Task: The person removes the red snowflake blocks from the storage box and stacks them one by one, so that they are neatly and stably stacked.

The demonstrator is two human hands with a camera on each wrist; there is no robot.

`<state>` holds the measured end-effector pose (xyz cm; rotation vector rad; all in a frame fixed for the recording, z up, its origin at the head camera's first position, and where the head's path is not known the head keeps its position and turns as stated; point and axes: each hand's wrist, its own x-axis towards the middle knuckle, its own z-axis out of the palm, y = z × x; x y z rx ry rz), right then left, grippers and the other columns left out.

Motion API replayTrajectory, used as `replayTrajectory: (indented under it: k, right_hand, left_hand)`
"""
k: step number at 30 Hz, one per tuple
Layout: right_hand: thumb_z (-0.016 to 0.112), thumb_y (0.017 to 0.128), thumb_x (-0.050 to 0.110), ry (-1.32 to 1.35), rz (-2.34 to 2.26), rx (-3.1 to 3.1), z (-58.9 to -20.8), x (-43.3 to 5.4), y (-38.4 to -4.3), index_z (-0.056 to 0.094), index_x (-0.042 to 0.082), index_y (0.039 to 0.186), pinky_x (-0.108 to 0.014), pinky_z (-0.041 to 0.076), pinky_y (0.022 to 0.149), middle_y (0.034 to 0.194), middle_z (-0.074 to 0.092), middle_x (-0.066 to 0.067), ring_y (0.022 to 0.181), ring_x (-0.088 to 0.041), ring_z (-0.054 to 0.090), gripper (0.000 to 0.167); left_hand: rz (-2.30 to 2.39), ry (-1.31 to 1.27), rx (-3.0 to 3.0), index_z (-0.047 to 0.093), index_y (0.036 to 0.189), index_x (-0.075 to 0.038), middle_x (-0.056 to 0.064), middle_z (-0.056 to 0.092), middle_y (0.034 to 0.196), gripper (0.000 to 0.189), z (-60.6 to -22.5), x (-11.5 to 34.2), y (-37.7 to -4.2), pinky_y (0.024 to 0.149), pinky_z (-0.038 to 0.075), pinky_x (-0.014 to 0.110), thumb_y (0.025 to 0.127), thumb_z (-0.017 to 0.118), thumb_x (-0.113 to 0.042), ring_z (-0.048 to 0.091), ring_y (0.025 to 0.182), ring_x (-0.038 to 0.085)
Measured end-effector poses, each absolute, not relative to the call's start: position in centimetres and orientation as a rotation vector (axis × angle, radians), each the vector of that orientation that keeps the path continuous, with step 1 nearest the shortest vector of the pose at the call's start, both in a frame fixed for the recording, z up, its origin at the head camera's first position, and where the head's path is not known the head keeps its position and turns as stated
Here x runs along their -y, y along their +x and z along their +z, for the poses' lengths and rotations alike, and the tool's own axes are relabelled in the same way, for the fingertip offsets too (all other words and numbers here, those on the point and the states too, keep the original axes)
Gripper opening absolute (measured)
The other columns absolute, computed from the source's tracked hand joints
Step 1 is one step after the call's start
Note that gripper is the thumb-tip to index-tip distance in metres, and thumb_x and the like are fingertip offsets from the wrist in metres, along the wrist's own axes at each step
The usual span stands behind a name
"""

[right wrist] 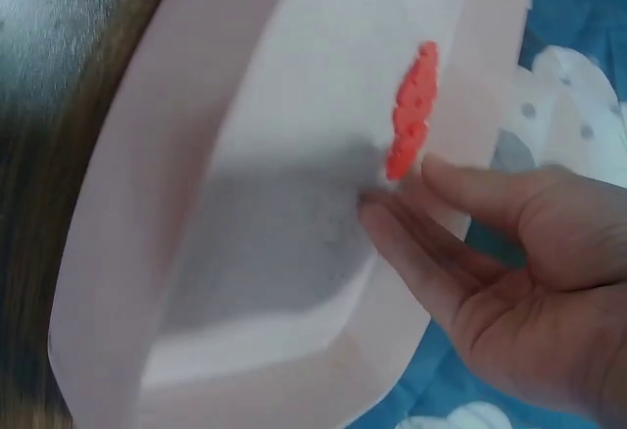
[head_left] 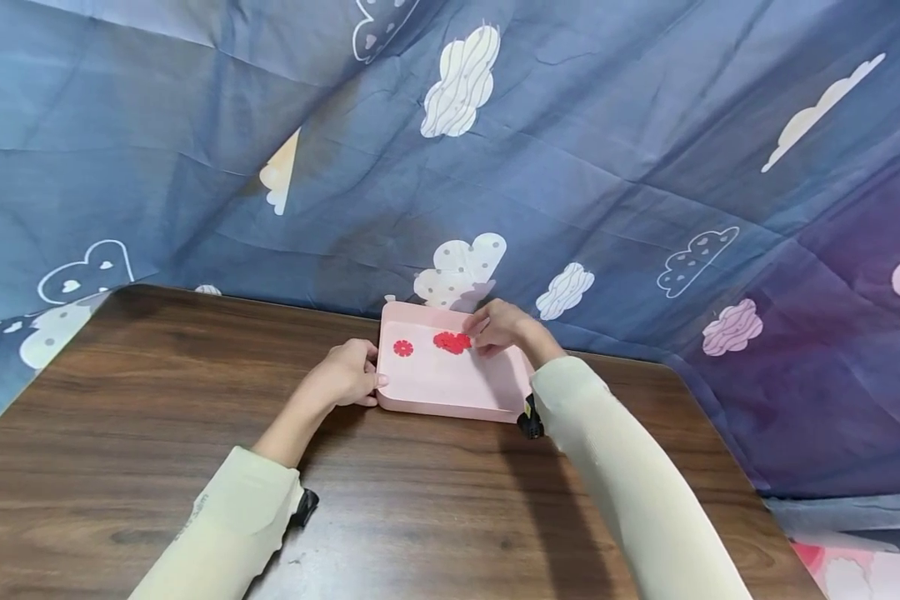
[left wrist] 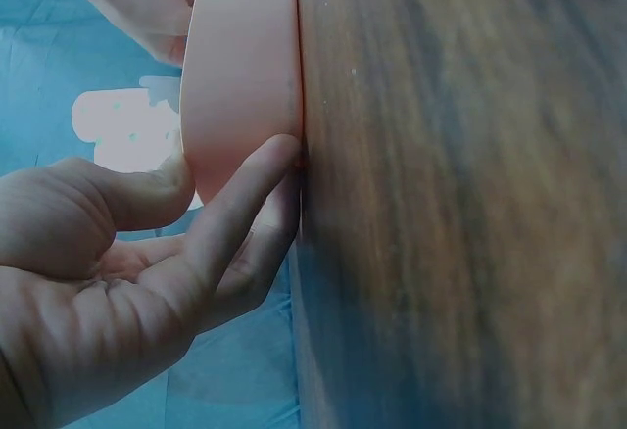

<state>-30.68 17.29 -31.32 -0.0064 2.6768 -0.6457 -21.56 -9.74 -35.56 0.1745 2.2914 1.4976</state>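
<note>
A shallow pink tray sits on the table near the wall cloth. My left hand grips its left side; in the left wrist view the thumb is at the rim and the fingers are against the outer wall. Inside the tray lies a cluster of red snowflake-shaped discs, with a single red disc to its left. Over the tray's far right part, my right hand has its thumb and fingertips at the cluster's right end. A gap shows between thumb and fingers; whether they touch the discs is unclear.
The dark wooden table extends in front and to both sides of the tray. A blue cloth with cloud prints hangs just behind the tray. A black strap shows at the right sleeve.
</note>
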Motion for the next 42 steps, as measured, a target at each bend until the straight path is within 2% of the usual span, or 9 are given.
replayTrajectory:
  k: [2, 5, 10, 13, 18, 21, 26, 32, 42]
  right_hand:
    - [0.075, 0.096, 0.0, -0.017, -0.563, -2.718, -31.8, -17.0, -30.9, 0.076, 0.002, 0.121, -0.035, 0.072, 0.081, 0.105, 0.077, -0.014, 0.078, -0.017, 0.076, 0.025]
    - [0.082, 0.093, 0.005, -0.027, -0.474, -2.775, -32.3, -16.8, -31.1, 0.079, 0.003, 0.111, -0.032, 0.072, 0.075, 0.089, 0.077, -0.007, 0.073, -0.017, 0.077, 0.018]
    - [0.093, 0.085, 0.014, -0.067, -0.343, -2.856, -32.7, -16.4, -31.3, 0.078, 0.006, 0.097, -0.022, 0.067, 0.065, 0.068, 0.066, 0.006, 0.068, -0.014, 0.074, 0.02]
    - [0.096, 0.081, 0.019, -0.069, -0.266, -2.896, -32.8, -16.3, -31.2, 0.078, 0.009, 0.09, -0.021, 0.064, 0.069, 0.064, 0.063, 0.009, 0.068, -0.013, 0.071, 0.023]
    - [0.096, 0.08, 0.019, -0.039, -0.266, -2.935, -33.0, -16.8, -31.2, 0.076, 0.012, 0.084, -0.03, 0.064, 0.083, 0.062, 0.065, 0.009, 0.067, -0.011, 0.07, 0.022]
    - [0.093, 0.083, 0.015, -0.049, -0.296, -2.934, -33.1, -17.1, -31.3, 0.075, 0.011, 0.084, -0.031, 0.066, 0.087, 0.065, 0.066, 0.008, 0.066, -0.01, 0.071, 0.018]
    - [0.085, 0.089, 0.009, -0.069, -0.414, -2.9, -33.2, -17.6, -31.2, 0.073, 0.006, 0.09, -0.029, 0.069, 0.084, 0.076, 0.069, 0.002, 0.074, -0.015, 0.075, 0.012]
    - [0.078, 0.094, -0.003, -0.037, -0.766, -2.769, -32.8, -18.5, -30.4, 0.069, -0.004, 0.103, -0.04, 0.072, 0.08, 0.089, 0.072, -0.013, 0.076, -0.022, 0.079, 0.013]
    - [0.074, 0.095, -0.009, 0.006, -0.853, -2.747, -31.5, -19.8, -29.9, 0.067, -0.006, 0.103, -0.046, 0.072, 0.085, 0.076, 0.066, -0.01, 0.069, -0.017, 0.075, 0.012]
  left_hand:
    - [1.495, 0.176, -2.294, 0.051, 0.144, 0.013, 0.023, 0.062, 0.113, 0.044, -35.6, 9.6, -21.5, 0.075, 0.071, 0.028, 0.103, 0.064, 0.004, 0.068, 0.082, 0.019]
    - [1.493, 0.178, -2.304, 0.051, 0.144, 0.013, 0.023, 0.062, 0.112, 0.044, -35.8, 9.5, -21.6, 0.077, 0.071, 0.03, 0.103, 0.064, 0.004, 0.068, 0.083, 0.02]
    - [1.477, 0.177, -2.323, 0.05, 0.146, 0.013, 0.022, 0.062, 0.111, 0.046, -36.0, 9.7, -21.8, 0.076, 0.072, 0.031, 0.103, 0.064, 0.004, 0.068, 0.083, 0.02]
    - [1.477, 0.178, -2.319, 0.048, 0.147, 0.013, 0.022, 0.062, 0.112, 0.047, -35.9, 9.9, -21.8, 0.076, 0.072, 0.031, 0.103, 0.064, 0.004, 0.068, 0.083, 0.02]
    - [1.479, 0.168, -2.31, 0.048, 0.148, 0.013, 0.023, 0.062, 0.114, 0.048, -35.9, 9.8, -21.8, 0.076, 0.071, 0.03, 0.104, 0.064, 0.004, 0.068, 0.083, 0.02]
    - [1.482, 0.172, -2.309, 0.048, 0.147, 0.014, 0.023, 0.062, 0.113, 0.047, -35.9, 9.8, -21.8, 0.075, 0.071, 0.03, 0.103, 0.064, 0.004, 0.068, 0.083, 0.02]
    - [1.498, 0.18, -2.307, 0.051, 0.144, 0.014, 0.021, 0.062, 0.109, 0.044, -36.0, 9.8, -21.8, 0.076, 0.072, 0.03, 0.103, 0.064, 0.005, 0.067, 0.083, 0.02]
    - [1.503, 0.186, -2.308, 0.052, 0.142, 0.014, 0.021, 0.064, 0.108, 0.042, -36.0, 9.6, -21.6, 0.077, 0.072, 0.031, 0.103, 0.064, 0.005, 0.067, 0.084, 0.019]
    - [1.514, 0.198, -2.29, 0.05, 0.144, 0.015, 0.023, 0.063, 0.111, 0.043, -35.8, 9.7, -21.5, 0.079, 0.072, 0.032, 0.103, 0.062, 0.006, 0.068, 0.085, 0.02]
